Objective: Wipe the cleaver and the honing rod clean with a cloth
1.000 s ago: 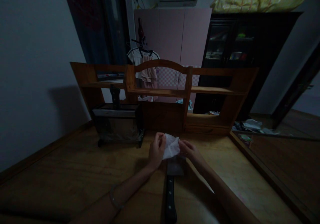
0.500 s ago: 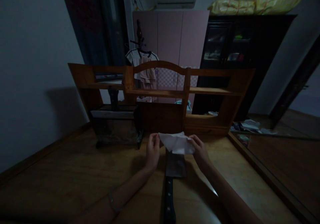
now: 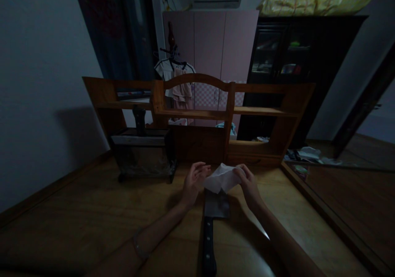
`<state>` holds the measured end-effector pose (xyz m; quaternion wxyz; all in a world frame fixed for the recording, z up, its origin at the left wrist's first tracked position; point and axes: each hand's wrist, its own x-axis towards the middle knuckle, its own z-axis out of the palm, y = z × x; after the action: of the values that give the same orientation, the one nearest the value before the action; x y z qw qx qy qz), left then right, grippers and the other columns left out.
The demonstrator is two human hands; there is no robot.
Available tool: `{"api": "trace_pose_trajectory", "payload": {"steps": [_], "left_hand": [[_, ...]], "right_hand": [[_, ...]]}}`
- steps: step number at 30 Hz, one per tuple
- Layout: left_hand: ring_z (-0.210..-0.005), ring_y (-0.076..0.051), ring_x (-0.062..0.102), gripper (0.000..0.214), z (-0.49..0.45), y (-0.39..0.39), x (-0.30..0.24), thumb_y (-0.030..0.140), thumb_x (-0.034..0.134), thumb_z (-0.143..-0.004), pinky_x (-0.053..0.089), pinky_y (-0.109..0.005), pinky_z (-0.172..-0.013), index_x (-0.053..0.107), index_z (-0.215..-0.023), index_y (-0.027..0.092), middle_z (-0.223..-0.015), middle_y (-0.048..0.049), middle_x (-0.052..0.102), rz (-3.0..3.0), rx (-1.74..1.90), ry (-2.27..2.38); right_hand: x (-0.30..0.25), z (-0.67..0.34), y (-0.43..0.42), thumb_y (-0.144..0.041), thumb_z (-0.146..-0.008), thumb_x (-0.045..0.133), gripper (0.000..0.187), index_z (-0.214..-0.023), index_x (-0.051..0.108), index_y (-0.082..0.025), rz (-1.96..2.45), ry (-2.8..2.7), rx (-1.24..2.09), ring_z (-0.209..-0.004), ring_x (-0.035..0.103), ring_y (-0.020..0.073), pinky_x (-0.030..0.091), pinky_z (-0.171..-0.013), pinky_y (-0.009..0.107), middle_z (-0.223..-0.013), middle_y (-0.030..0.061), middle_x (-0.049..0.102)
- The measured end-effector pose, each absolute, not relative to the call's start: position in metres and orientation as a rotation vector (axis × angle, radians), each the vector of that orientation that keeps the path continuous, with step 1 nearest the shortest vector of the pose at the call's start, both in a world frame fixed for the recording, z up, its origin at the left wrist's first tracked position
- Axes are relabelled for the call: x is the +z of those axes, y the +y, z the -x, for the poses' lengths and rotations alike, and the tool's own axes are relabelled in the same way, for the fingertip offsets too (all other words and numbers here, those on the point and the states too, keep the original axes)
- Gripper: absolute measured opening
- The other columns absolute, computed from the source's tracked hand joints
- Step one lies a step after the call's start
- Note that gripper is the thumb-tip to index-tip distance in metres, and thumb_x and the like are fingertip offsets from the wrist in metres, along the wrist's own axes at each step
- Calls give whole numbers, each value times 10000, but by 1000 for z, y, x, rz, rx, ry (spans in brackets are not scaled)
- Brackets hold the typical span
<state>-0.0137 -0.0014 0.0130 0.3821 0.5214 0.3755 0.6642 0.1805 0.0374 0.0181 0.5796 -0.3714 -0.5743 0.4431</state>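
Observation:
A white tissue (image 3: 222, 179) hangs above the table, pinched at its right end by my right hand (image 3: 247, 183). My left hand (image 3: 194, 183) is at the tissue's left edge with its fingers apart; whether it touches the tissue I cannot tell. Below the tissue a cleaver (image 3: 217, 205) lies flat on the wooden table (image 3: 166, 236). Its black riveted handle (image 3: 209, 244) points toward me, and the far end of the blade is hidden behind the tissue.
A dark knife block (image 3: 143, 157) with a black-handled knife (image 3: 140, 120) stands at the back left. Behind it a wooden shelf unit (image 3: 193, 114) spans the table's far side. A raised wooden edge (image 3: 321, 211) runs along the right.
My left hand has let go of the tissue's left corner and its fingers have spread. The tissue has shifted a little right and hangs differently, still in my right hand.

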Motion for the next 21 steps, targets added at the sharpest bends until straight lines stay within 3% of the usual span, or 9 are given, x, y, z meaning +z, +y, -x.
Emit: {"api": "trace_pose_trajectory", "payload": {"steps": [5, 9, 13, 16, 21], "left_hand": [[-1080, -203, 566, 473, 6, -12, 15, 330, 696, -742, 435, -327, -935, 545, -1179, 233, -1187, -68, 598, -1745, 1557, 1092], [-1054, -180, 555, 513, 7, -11, 14, 234, 615, -784, 444, -293, -891, 500, -1282, 274, -1209, -49, 570, -1815, 1539, 1207], [-831, -157, 578, 257, 17, -5, 20, 219, 578, -774, 444, -234, -706, 675, -1006, 168, -950, -54, 636, -1678, 1296, 1138], [-632, -123, 548, 233, 25, -5, 25, 276, 658, -709, 390, -208, -559, 692, -880, 122, -756, -31, 636, -1383, 983, 1016], [-652, -130, 593, 304, 26, -15, 30, 293, 768, -615, 433, -218, -607, 701, -858, 123, -807, -46, 680, -1206, 773, 832]], "right_hand": [[25, -176, 29, -382, -816, 588, 189, -775, 542, -203, 867, -1448, 988, -660, 474, 134, 368, -581, 209, -702, -29, 518], [31, -177, 26, -381, -786, 638, 189, -813, 587, -201, 869, -1576, 899, -686, 532, 145, 405, -602, 219, -738, -20, 571], [34, -187, 33, -410, -712, 711, 258, -835, 656, -191, 939, -1524, 964, -714, 593, 175, 438, -613, 244, -776, 9, 663], [34, -194, 39, -436, -677, 735, 319, -857, 678, -179, 1001, -1398, 1173, -637, 608, 177, 439, -562, 257, -755, 20, 689], [34, -194, 41, -417, -632, 775, 342, -823, 675, -152, 955, -1232, 1432, -545, 601, 162, 443, -526, 258, -672, 22, 677]]}}
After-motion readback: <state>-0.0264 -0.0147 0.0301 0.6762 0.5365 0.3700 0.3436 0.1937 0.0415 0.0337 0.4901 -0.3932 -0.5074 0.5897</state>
